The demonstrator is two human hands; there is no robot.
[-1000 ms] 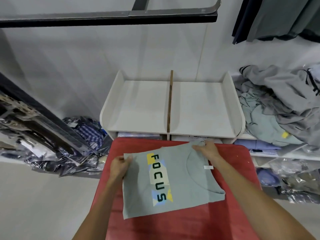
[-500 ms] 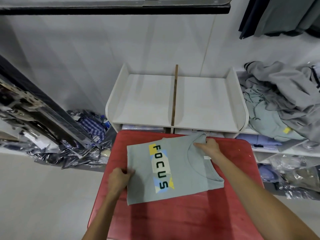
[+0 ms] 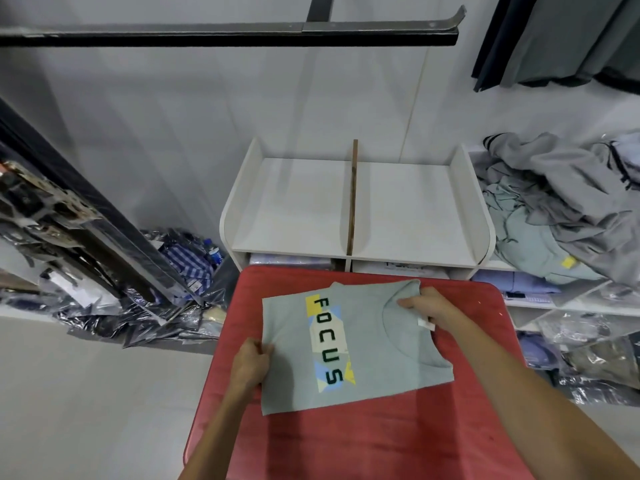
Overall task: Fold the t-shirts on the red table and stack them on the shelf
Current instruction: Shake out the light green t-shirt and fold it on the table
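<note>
T-shirt (image 3: pixel 349 344) folded on red tabletop (image 3: pixel 381 438); left hand (image 3: pixel 251 363) slid nearer along edge, right hand (image 3: pixel 427 306) pinches collar; lift to shelf (image 3: pixel 408 216) likely next.

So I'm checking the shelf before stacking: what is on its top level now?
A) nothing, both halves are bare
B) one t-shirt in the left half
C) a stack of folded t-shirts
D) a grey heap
A: both halves of the shelf top, either side of the divider, show only bare white board; the t-shirt is on the table, held by both hands.
</note>
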